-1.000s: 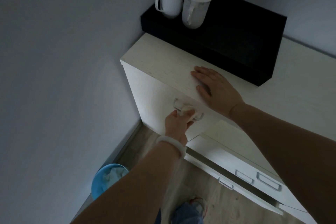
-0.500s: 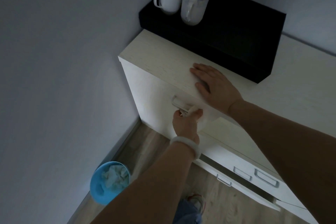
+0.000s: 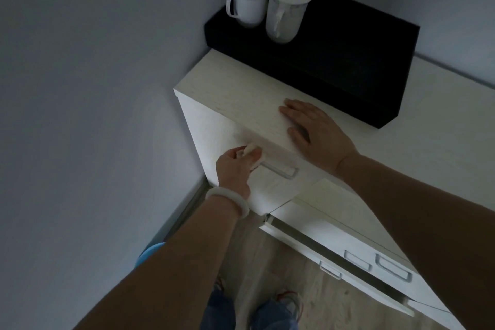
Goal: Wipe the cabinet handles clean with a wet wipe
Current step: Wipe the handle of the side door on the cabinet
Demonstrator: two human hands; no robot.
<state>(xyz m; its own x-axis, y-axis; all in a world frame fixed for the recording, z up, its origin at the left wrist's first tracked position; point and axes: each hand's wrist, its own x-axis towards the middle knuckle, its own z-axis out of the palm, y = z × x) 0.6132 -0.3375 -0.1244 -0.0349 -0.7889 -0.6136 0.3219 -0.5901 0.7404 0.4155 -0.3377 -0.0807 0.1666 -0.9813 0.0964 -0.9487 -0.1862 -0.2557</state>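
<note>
My left hand (image 3: 235, 169) pinches a folded white wet wipe (image 3: 250, 151) and holds it against the left end of a pale bar handle (image 3: 280, 169) on the top drawer front of a cream cabinet (image 3: 241, 99). The handle's right part shows bare beyond the hand. A pale bangle circles my left wrist. My right hand (image 3: 313, 131) lies flat, fingers straight, on the cabinet top just above the drawer. Lower right, several more handles (image 3: 392, 270) show on lower drawer fronts, one drawer standing pulled out.
A black box (image 3: 348, 56) sits at the back of the cabinet top with two lidded white mugs (image 3: 267, 5) on it. A grey wall runs close on the left. A blue bin (image 3: 150, 254) stands on the wood floor, mostly hidden by my left forearm.
My left hand slid with the wipe from the handle's right end to its left end, baring the bar's right part. The right hand stayed flat on the top.
</note>
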